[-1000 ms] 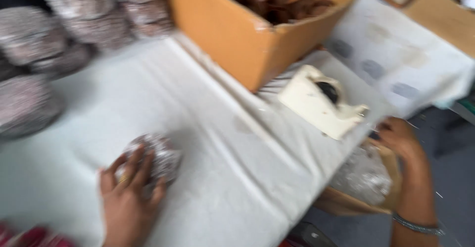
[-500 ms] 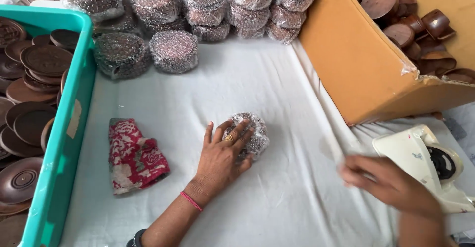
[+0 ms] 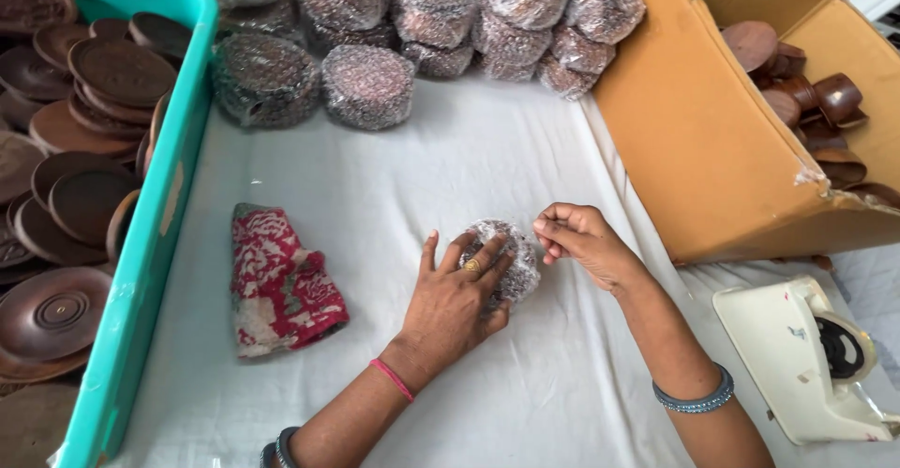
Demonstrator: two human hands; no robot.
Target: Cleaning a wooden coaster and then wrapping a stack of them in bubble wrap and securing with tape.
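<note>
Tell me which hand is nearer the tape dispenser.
Right. The right hand is at the right edge of the wrapped bundle, left of and above the tape dispenser. The left hand lies on the bundle, farther left.

Open white cloth (image 3: pixel 525 158) ahead of the hands; wrapped bundles (image 3: pixel 431 27) wall the far edge, cardboard box (image 3: pixel 694 149) blocks right, red rag (image 3: pixel 281 280) lies left.

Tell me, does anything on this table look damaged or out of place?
The cardboard box looks worn: its front corner is torn and ragged near the tape dispenser. A red patterned cloth lies crumpled on the white sheet. Otherwise nothing stands out; the left hand rests on a bubble-wrapped bundle.
</note>
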